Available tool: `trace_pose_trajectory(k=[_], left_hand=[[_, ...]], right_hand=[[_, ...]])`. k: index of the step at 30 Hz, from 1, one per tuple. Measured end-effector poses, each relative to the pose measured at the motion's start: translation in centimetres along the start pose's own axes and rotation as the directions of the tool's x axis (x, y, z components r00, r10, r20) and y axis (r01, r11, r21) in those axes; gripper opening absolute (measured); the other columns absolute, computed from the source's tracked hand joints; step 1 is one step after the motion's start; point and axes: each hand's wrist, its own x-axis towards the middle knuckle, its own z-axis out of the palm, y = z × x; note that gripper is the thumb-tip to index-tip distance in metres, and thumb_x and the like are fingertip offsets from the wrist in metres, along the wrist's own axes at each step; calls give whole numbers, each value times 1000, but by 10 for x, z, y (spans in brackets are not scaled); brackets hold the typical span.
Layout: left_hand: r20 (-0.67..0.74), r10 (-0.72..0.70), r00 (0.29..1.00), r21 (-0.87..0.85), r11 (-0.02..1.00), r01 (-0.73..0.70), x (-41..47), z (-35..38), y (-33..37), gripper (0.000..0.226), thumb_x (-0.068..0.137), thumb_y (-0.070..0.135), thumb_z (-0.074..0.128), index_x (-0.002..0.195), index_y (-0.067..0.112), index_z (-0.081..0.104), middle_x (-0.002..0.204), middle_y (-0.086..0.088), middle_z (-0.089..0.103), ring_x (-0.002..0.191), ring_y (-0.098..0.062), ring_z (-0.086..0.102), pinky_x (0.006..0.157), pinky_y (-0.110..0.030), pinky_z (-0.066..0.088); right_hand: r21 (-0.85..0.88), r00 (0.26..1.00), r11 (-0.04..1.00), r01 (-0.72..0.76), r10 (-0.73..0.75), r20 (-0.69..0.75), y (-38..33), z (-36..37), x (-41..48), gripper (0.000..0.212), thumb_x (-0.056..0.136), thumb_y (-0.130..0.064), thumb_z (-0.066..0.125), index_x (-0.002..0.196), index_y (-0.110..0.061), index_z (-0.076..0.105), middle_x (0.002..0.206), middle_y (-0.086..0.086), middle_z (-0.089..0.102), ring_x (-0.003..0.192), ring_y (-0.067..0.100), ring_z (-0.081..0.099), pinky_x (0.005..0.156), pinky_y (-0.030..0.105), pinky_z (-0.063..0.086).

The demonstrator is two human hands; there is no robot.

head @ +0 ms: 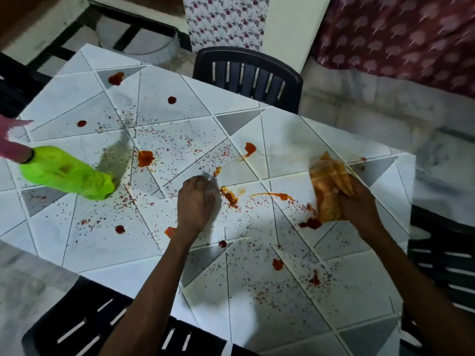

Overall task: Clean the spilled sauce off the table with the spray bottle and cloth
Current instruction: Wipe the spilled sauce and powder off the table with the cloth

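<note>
The worktop (77, 93) is white and grey with triangle shapes on it. Dark chairs stand around it: one at the far side (246, 73), one at the near side (90, 327) and one at the right (442, 253). A red curtain (398, 34) with pale shapes hangs at the top right. The floor (359, 111) is pale stone.

Red and orange sauce (145, 158) is spilled in many spots on the worktop. Some spots are round blobs, some are smears, and tiny red bits lie all over.

The bottle (66, 173) is green with a pink top. It is on the left part of the worktop, well apart from both hands. Its base touches the worktop and its pink top points to the left edge of the view.

The left hand (195, 201) is in the middle, down at the worktop, just beside an orange smear. Its fingers (203, 183) are curled, but I cannot tell if they hold anything.

The right hand (359, 201) is on the right side. Its fingers grip the cloth (326, 181). The cloth is stained orange and looks blurry. Its lower end is just above a dark red blob.
</note>
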Motion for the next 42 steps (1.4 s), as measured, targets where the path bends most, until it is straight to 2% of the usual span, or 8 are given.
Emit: trace_pose_trajectory(k=[3,6,11,17,21,29,36,42], left_hand=[[-73,0,997,-31,1000,-2,-13,4,19,17,78,11,66,92,11,75,105,-12,72,95,-35,62,80,-38,54],[-99,7,995,-60,998,-13,-28,8,32,17,68,3,78,84,9,75,89,-15,72,80,-35,63,70,-37,55],[74,3,997,56,998,-7,-40,26,22,25,88,27,57,108,15,67,102,-9,65,92,-28,58,73,-37,50],[173,21,985,84,996,-36,-59,20,29,65,62,18,75,122,4,56,116,-21,57,97,-38,56,76,-43,53],[178,50,983,97,993,-68,-66,19,29,68,63,29,71,125,4,55,120,-22,55,99,-39,55,79,-44,51],[158,64,985,72,995,-76,-83,31,61,68,76,27,79,132,3,52,126,-22,55,107,-40,55,84,-45,52],[147,320,936,36,944,-328,-115,45,127,57,79,38,55,124,4,48,106,-26,63,84,-41,63,65,-44,58],[247,230,941,63,965,-253,-127,64,137,73,67,22,87,126,-7,55,117,-29,60,99,-47,60,78,-51,57]], right_hand=[[-118,996,992,-53,44,-76,23,-19,-13,28,94,-28,64,122,-30,64,112,4,69,107,28,65,91,38,51],[-182,994,979,-95,85,-61,34,-3,-22,51,85,-50,60,129,-26,64,119,3,70,112,24,64,89,30,46],[-116,997,990,-78,78,-5,6,81,-19,36,101,-28,58,137,-28,58,117,-8,66,96,14,64,66,11,42],[-36,938,998,51,-35,343,-30,174,-25,40,101,-13,53,137,-30,57,118,-1,70,100,20,69,84,42,60],[11,893,999,42,-42,449,-45,172,-37,41,97,-12,61,138,-18,58,130,7,66,113,21,63,94,29,50],[228,963,972,-64,0,270,9,43,-64,34,99,-6,57,131,-14,60,120,3,69,103,16,68,80,22,55],[239,988,962,-131,146,-47,99,-94,-98,33,94,-11,69,125,-16,60,122,10,65,100,25,65,85,31,57],[298,941,924,-241,297,-160,147,-144,-91,46,94,-7,66,139,-8,55,130,17,62,114,33,61,99,51,51]])
